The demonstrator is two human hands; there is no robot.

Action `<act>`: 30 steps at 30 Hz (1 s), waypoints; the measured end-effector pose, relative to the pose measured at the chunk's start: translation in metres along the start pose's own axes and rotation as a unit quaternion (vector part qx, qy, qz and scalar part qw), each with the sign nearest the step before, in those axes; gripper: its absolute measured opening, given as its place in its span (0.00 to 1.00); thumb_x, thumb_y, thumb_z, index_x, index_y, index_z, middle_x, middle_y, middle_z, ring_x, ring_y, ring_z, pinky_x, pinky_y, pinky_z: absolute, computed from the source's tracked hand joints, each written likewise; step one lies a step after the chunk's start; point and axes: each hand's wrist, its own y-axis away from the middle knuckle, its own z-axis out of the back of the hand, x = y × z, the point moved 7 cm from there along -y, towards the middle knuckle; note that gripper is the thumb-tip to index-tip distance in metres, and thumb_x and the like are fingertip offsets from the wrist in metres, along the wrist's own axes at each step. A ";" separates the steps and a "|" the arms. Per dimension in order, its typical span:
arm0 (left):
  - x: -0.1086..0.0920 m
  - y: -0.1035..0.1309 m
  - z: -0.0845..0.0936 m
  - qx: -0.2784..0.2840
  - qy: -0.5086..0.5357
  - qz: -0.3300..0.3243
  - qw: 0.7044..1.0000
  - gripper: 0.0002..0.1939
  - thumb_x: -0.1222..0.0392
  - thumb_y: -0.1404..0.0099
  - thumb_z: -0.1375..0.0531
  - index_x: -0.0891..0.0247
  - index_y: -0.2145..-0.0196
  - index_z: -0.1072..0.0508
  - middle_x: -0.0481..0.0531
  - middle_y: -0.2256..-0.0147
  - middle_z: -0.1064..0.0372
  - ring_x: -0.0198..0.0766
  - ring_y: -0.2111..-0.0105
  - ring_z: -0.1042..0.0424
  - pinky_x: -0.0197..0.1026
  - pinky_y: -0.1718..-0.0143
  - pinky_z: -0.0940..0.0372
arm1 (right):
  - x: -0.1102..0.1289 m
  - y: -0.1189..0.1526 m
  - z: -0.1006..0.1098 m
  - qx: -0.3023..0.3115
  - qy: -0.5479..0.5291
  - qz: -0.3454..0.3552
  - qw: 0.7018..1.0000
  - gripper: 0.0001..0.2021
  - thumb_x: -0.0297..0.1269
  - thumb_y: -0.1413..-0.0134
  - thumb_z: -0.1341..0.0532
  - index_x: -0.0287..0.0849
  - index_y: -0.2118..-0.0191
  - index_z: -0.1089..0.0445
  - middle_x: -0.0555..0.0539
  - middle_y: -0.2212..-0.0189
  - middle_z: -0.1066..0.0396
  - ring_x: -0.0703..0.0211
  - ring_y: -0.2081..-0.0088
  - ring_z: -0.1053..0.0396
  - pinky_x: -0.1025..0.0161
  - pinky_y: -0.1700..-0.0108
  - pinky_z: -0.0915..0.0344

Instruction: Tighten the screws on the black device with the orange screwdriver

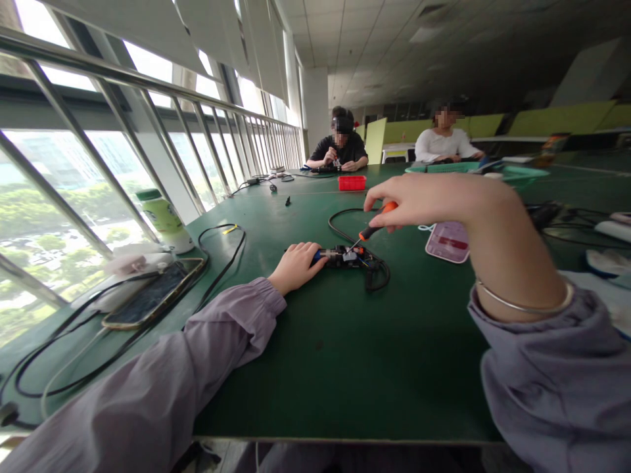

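Observation:
My left hand [297, 264] is closed over one end of a slim blue-and-black corded device [340, 256], which lies on the green table [315, 368]. Its right end has some pale and orange parts, and a black cord [379, 284] loops beside it. In my right hand [434, 197], raised above the table, is a screwdriver [365, 234] with an orange and black handle. The shaft slants down to the left, its tip at the device's right part; whether it sits on a screw is too small to tell.
To the right lies a phone [447, 242]; another phone [155, 295] lies left among cables, near a green bottle [165, 220]. Farther back stand a red bin [351, 182] and a green basket [525, 174]. Two people [340, 144] sit across the table. A railing [148, 98] runs along the left.

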 end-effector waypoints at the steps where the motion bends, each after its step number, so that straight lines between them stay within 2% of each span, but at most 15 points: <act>1: 0.000 0.000 0.000 -0.001 0.000 0.000 1.000 0.19 0.48 0.32 0.54 0.63 0.56 0.34 0.57 0.59 0.31 0.44 0.58 0.32 0.46 0.55 0.41 | -0.002 0.000 -0.003 0.022 -0.016 -0.016 0.999 0.17 0.48 0.48 0.47 0.45 0.58 0.30 0.48 0.74 0.26 0.57 0.73 0.31 0.62 0.72 0.43; 4: 0.001 0.000 -0.001 -0.002 0.002 0.000 1.000 0.19 0.48 0.32 0.54 0.63 0.56 0.34 0.56 0.59 0.31 0.44 0.58 0.32 0.46 0.54 0.41 | -0.005 0.001 -0.008 0.055 -0.033 -0.035 0.997 0.18 0.50 0.46 0.49 0.45 0.60 0.29 0.48 0.76 0.26 0.57 0.74 0.30 0.62 0.71 0.42; 9: 0.001 0.001 -0.001 0.000 -0.001 -0.003 1.000 0.19 0.47 0.32 0.55 0.62 0.55 0.34 0.56 0.58 0.31 0.44 0.58 0.33 0.46 0.54 0.41 | -0.006 -0.002 0.000 -0.002 0.035 0.019 0.999 0.15 0.41 0.53 0.42 0.47 0.57 0.30 0.48 0.61 0.26 0.56 0.67 0.30 0.63 0.69 0.42; 12: 0.002 0.001 -0.002 0.003 -0.012 -0.002 1.000 0.19 0.47 0.32 0.55 0.63 0.55 0.34 0.56 0.58 0.31 0.44 0.58 0.33 0.46 0.55 0.41 | -0.008 -0.002 -0.004 0.031 0.001 -0.006 1.000 0.13 0.43 0.49 0.45 0.45 0.60 0.29 0.48 0.67 0.25 0.57 0.70 0.30 0.62 0.70 0.42; 16: 0.001 0.002 -0.001 0.001 -0.012 -0.003 1.000 0.19 0.48 0.32 0.55 0.63 0.55 0.34 0.56 0.58 0.31 0.44 0.58 0.33 0.45 0.55 0.41 | -0.009 0.001 -0.011 0.085 -0.049 -0.044 0.994 0.18 0.48 0.44 0.51 0.42 0.67 0.29 0.48 0.79 0.27 0.58 0.76 0.31 0.62 0.70 0.40; 20: 0.001 0.002 -0.001 0.004 -0.013 -0.003 1.000 0.19 0.48 0.32 0.55 0.63 0.55 0.35 0.56 0.58 0.31 0.44 0.58 0.33 0.46 0.55 0.41 | -0.010 0.003 -0.012 0.099 -0.056 -0.023 0.993 0.16 0.47 0.46 0.48 0.42 0.69 0.30 0.48 0.79 0.27 0.61 0.77 0.32 0.63 0.72 0.42; 26: 0.001 0.003 -0.002 0.006 -0.019 -0.001 1.000 0.19 0.48 0.32 0.55 0.63 0.55 0.35 0.56 0.58 0.31 0.43 0.57 0.33 0.45 0.54 0.41 | -0.018 0.009 -0.006 0.065 -0.048 -0.029 0.996 0.17 0.46 0.44 0.51 0.40 0.71 0.32 0.49 0.79 0.33 0.67 0.79 0.40 0.63 0.72 0.47; 30: 0.001 0.003 -0.002 0.008 -0.020 -0.002 1.000 0.19 0.48 0.32 0.55 0.63 0.54 0.35 0.56 0.58 0.31 0.44 0.57 0.33 0.45 0.55 0.41 | -0.026 0.006 -0.011 0.109 -0.033 -0.050 0.992 0.16 0.47 0.46 0.49 0.41 0.68 0.32 0.49 0.78 0.34 0.64 0.77 0.40 0.62 0.71 0.46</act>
